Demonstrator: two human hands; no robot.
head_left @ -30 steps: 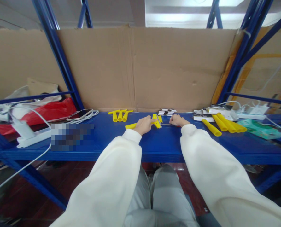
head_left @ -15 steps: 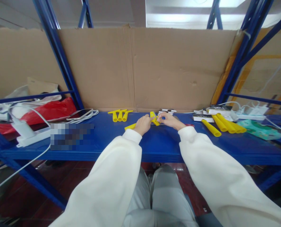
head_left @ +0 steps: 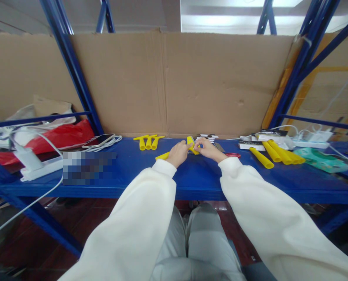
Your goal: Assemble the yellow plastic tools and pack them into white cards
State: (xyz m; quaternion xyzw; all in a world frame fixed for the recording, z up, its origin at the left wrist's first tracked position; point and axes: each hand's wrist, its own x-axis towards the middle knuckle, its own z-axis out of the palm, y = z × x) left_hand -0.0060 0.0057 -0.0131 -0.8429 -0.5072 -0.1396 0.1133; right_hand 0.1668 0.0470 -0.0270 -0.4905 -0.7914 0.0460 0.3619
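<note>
At frame centre, the left hand [head_left: 178, 153] grips a yellow T-shaped plastic tool [head_left: 190, 141], apparently to steady it; the right hand [head_left: 207, 149] curls at its head, grip impossible to tell.

I can read no words, brands or numbers from here. There is dark print on the white boxes [head_left: 251, 146] to my right, but it is too small for me to spell out. The dark strokes on the taped cardboard [head_left: 320, 99] behind them are blurred and form no letters I can name. Any marking on the green packet [head_left: 323, 160] or the white pens [head_left: 207, 137] also escapes me.
</note>
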